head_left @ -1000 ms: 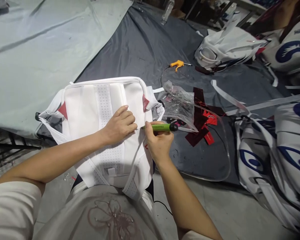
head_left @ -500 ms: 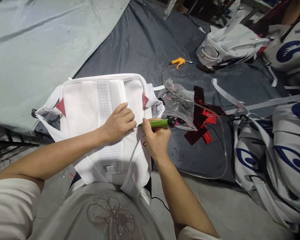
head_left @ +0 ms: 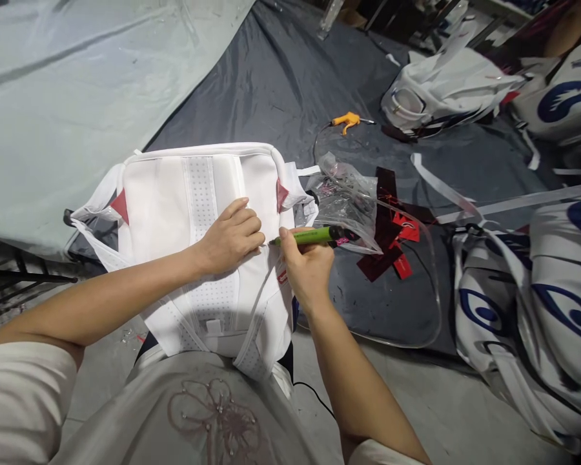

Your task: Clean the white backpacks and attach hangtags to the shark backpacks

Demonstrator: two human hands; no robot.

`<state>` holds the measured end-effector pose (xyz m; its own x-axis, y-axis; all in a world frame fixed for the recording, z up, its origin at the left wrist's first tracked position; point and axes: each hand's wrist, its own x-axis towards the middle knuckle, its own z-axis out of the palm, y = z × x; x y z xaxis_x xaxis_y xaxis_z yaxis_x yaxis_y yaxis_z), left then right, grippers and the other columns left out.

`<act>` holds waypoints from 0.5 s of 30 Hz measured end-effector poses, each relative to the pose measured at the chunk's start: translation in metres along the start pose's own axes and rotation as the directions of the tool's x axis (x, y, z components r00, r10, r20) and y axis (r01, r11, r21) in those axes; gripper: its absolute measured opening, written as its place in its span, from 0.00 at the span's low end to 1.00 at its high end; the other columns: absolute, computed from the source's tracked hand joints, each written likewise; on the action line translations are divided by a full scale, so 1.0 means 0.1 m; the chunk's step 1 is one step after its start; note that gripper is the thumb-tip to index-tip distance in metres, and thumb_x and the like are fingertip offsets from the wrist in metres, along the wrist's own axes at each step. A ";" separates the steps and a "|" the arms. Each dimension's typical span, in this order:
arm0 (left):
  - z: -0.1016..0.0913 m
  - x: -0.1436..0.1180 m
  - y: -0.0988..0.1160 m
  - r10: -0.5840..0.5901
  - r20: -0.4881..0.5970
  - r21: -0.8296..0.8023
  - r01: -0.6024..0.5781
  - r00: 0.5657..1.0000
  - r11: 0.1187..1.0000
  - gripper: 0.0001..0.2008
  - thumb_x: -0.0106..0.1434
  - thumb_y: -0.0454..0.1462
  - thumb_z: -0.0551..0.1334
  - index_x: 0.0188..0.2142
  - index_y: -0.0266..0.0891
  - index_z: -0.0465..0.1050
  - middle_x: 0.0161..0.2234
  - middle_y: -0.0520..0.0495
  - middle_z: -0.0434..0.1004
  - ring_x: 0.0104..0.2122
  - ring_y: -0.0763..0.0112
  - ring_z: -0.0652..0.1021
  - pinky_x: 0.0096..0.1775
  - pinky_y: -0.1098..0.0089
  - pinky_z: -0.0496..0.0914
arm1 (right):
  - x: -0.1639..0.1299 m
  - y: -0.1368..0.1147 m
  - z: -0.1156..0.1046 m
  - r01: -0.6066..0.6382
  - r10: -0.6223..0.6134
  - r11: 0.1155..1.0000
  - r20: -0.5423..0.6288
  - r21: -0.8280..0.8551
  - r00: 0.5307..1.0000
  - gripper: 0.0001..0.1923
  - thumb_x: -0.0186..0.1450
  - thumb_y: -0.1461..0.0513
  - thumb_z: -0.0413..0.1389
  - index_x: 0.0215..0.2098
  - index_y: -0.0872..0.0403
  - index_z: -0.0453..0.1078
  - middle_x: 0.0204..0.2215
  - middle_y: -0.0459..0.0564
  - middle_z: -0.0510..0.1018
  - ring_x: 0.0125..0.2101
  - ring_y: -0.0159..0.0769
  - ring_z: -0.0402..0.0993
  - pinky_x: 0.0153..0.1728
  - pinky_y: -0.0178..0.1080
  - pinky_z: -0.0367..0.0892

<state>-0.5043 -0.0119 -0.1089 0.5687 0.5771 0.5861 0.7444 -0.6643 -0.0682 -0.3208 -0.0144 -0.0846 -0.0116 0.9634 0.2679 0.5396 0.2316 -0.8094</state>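
Observation:
A white backpack point(head_left: 174, 194) lies back-panel up in front of me, with red triangular corner tabs and a perforated centre strip. My left hand point(head_left: 230, 236) presses flat on its padded panel near the right edge, fingers curled. My right hand point(head_left: 307, 268) grips a green pen-shaped tool point(head_left: 312, 236) with a black rear end. The tool lies nearly level and its tip points left, touching the backpack's right side seam just beside my left fingertips.
A clear plastic bag point(head_left: 346, 200) and dark red tags point(head_left: 392, 236) lie right of the backpack on dark grey cloth point(head_left: 271, 84). An orange-handled tool point(head_left: 346, 120) lies farther back. More white-and-blue backpacks point(head_left: 537, 303) pile up at the right. Pale green sheeting point(head_left: 68, 84) covers the left.
My right hand has nudged the green tool slightly toward the seam. My left hand stays pressed on the panel. The view has shifted slightly.

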 end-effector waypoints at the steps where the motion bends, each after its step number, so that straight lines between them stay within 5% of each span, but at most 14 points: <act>1: -0.02 0.01 -0.01 -0.004 0.015 -0.003 0.004 1.000 1.000 0.07 0.67 0.40 0.60 0.32 0.41 0.71 0.34 0.47 0.73 0.43 0.62 0.71 0.60 0.51 0.61 | 0.00 0.00 -0.01 0.005 -0.005 1.000 0.008 -0.010 1.000 0.18 0.65 0.47 0.57 0.29 0.52 0.71 0.21 0.48 0.76 0.22 0.39 0.72 0.26 0.40 0.66; 5: -0.16 0.19 -0.17 0.070 0.175 -0.038 -0.064 0.982 0.997 0.08 0.66 0.41 0.61 0.32 0.41 0.73 0.34 0.47 0.76 0.39 0.62 0.72 0.51 0.55 0.64 | -0.02 0.02 -0.05 0.036 -0.034 0.998 0.028 -0.056 0.999 0.19 0.65 0.47 0.56 0.27 0.52 0.70 0.20 0.48 0.75 0.21 0.39 0.71 0.26 0.39 0.64; 8: -0.30 0.43 -0.38 0.204 0.376 -0.074 -0.190 0.904 0.979 0.10 0.63 0.44 0.65 0.32 0.40 0.74 0.32 0.47 0.77 0.35 0.64 0.73 0.43 0.60 0.63 | -0.07 0.02 -0.08 0.055 -0.055 0.998 0.040 0.006 0.998 0.17 0.65 0.48 0.56 0.34 0.53 0.73 0.22 0.47 0.76 0.22 0.36 0.70 0.27 0.38 0.65; 11: -0.43 0.59 -0.49 0.186 0.492 -0.018 -0.203 0.851 0.979 0.11 0.59 0.45 0.68 0.31 0.39 0.74 0.30 0.47 0.78 0.34 0.64 0.75 0.41 0.62 0.62 | -0.20 -0.04 -0.18 0.085 -0.083 0.996 0.069 -0.025 0.994 0.16 0.64 0.49 0.58 0.31 0.53 0.74 0.20 0.45 0.75 0.21 0.35 0.70 0.27 0.37 0.66; 15: -0.82 0.53 -0.33 0.066 0.415 0.115 -0.124 0.907 0.986 0.10 0.60 0.43 0.66 0.30 0.38 0.73 0.28 0.46 0.76 0.32 0.64 0.76 0.37 0.62 0.61 | -0.55 -0.25 -0.40 0.250 -0.250 0.964 -0.004 0.092 0.968 0.12 0.68 0.54 0.57 0.42 0.53 0.75 0.35 0.51 0.82 0.29 0.38 0.78 0.34 0.40 0.73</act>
<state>-0.5270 0.0017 -0.0092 0.7105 0.6770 0.1919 0.7031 -0.6719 -0.2328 -0.3000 -0.0783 -0.0579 -0.1426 0.8741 0.4643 0.4397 0.4762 -0.7615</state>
